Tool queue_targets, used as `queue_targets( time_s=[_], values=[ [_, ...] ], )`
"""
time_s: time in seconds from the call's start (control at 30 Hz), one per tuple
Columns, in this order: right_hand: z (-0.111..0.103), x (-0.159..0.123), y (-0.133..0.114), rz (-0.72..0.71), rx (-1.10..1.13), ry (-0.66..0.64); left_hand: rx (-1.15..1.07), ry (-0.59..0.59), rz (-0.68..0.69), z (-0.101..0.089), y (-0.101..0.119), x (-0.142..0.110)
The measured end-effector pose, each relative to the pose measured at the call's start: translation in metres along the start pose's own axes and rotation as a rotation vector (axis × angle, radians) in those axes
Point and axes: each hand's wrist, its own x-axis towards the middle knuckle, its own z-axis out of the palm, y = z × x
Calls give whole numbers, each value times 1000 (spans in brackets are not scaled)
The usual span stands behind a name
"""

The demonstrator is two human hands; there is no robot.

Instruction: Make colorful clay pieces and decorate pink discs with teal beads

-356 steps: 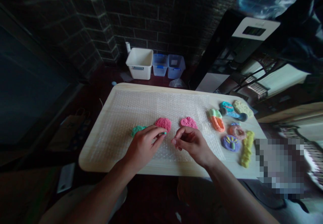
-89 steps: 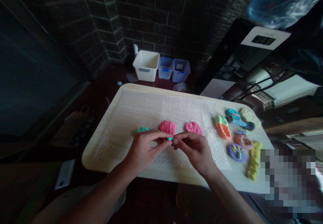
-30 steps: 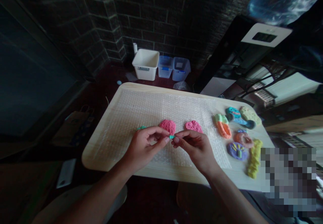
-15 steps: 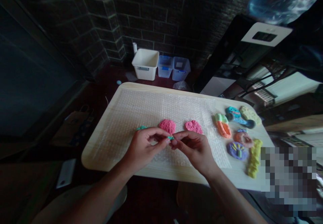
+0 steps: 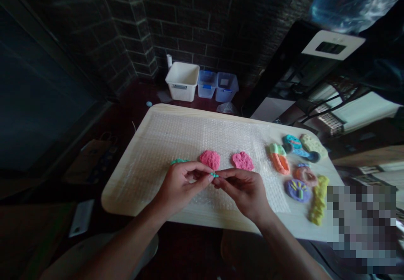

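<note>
Right hand [image 5: 244, 189] has closed in on the left hand [image 5: 180, 184]; fingertips of both now pinch the small green piece [image 5: 214, 175], lower centre of frame, presumably to support both ends.

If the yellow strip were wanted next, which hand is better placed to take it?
Probably the right hand: it is nearer the yellow strip, which lies on that side. The left hand is farther off. Both would first need freeing from the small green piece.
</note>
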Motion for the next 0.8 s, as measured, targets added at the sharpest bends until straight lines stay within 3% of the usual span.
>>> queue_targets(
  time_s=[0.33,0.43,0.63,0.7,0.8],
  values=[
    [-1,2,-3,9,-24,-5,35,-19,-27,0,1,-1],
    [-4,3,-2,8,-55,37,115,29,-33,-7,5,-2],
    [-17,-3,12,107,-88,-5,541,354,50,-36,8,-3],
    [-20,-6,16,111,-215,-28,716,380,75,-45,4,-3],
    [-20,-7,17,26,-561,-62,909,297,122,-50,-8,-7]
  ],
)
